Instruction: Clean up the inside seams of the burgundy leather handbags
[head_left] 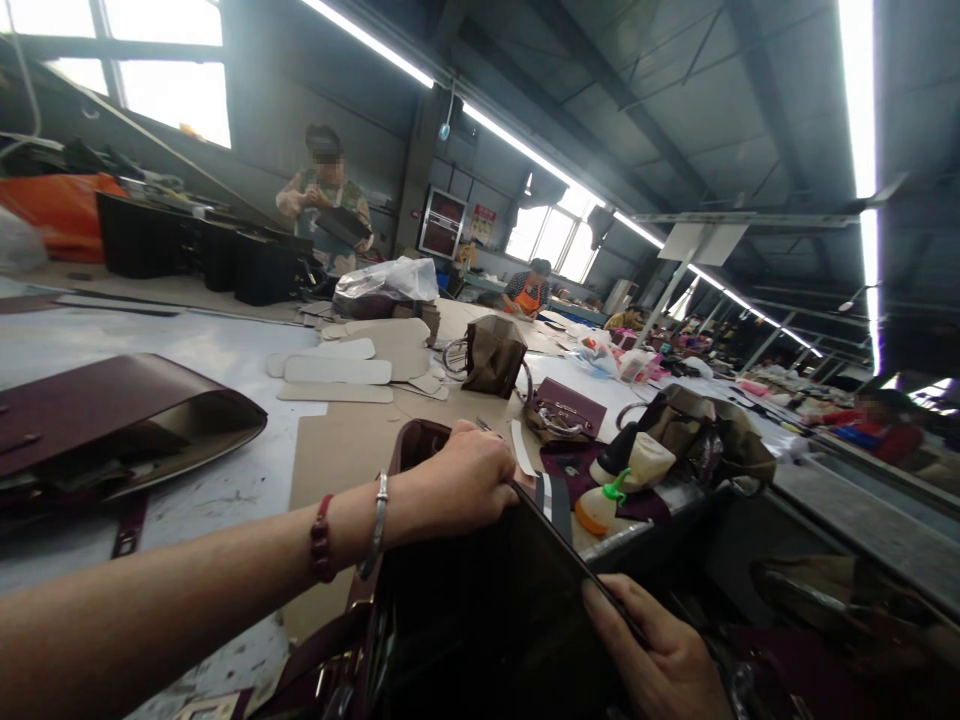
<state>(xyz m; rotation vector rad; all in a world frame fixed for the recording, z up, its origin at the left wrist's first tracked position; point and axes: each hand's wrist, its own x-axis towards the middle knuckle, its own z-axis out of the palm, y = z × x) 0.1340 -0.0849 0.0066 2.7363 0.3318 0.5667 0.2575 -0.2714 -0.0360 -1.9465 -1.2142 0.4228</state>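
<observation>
Both hands are on the dark handbag, which sits low in the middle of the view, right in front of the person. The left hand reaches in across it and is closed over the bag's top rim, fingers curled down out of sight. That wrist wears a red bead bracelet and a silver bangle. The right hand is at the bag's right edge, with the thumb pressed along the edge and the fingers wrapped underneath. Both hands are gripping.

Just beyond the handbag to the right, an orange glue bottle with a green cap stands on the table. A cream bottle with a dark cap stands close behind it. Further beyond the handbag lies a small burgundy purse with metal fittings, and behind that a brown bag stands upright.

Left of the handbag, a flat burgundy bag body lies open on the table. Pale cardboard cutouts are laid out beyond the handbag on the left. Far past the handbag there is a white plastic bag, and a row of black boxes stands further left. A co-worker stands behind the boxes holding something dark. Another person in an orange apron works far behind the brown bag.
</observation>
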